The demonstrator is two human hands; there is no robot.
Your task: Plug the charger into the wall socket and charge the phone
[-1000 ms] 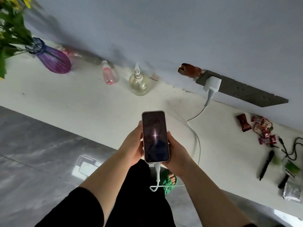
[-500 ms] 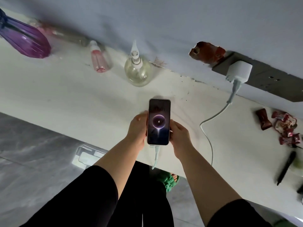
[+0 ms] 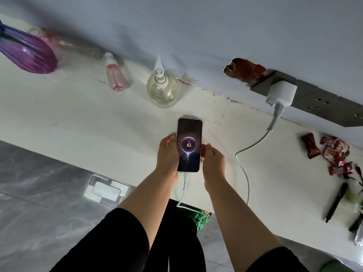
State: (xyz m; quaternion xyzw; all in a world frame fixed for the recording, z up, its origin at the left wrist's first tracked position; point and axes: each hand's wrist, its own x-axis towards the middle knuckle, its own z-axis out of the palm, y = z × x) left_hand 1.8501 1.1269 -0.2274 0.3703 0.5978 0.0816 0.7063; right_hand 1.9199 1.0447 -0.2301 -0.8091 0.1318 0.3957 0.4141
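The phone (image 3: 189, 144) lies screen up over the white counter (image 3: 78, 122), its lit screen showing a charging ring and 42%. My left hand (image 3: 168, 154) grips its left edge. My right hand (image 3: 213, 160) touches its right edge with the fingertips. A white cable (image 3: 242, 163) runs from the phone's bottom end, loops below the counter edge and rises to the white charger (image 3: 281, 93), which sits plugged into the grey wall socket strip (image 3: 314, 101).
Along the wall stand a purple vase (image 3: 27, 54), a pink spray bottle (image 3: 115, 75) and a round clear pump bottle (image 3: 162, 87). Red candy wrappers (image 3: 334, 152) and a black pen (image 3: 335, 201) lie at the right. Grey floor tiles are below.
Both hands carried the phone forward from the counter's edge to over the counter. The screen went from a spark animation to the 42% charging readout. The view moved closer to the wall.
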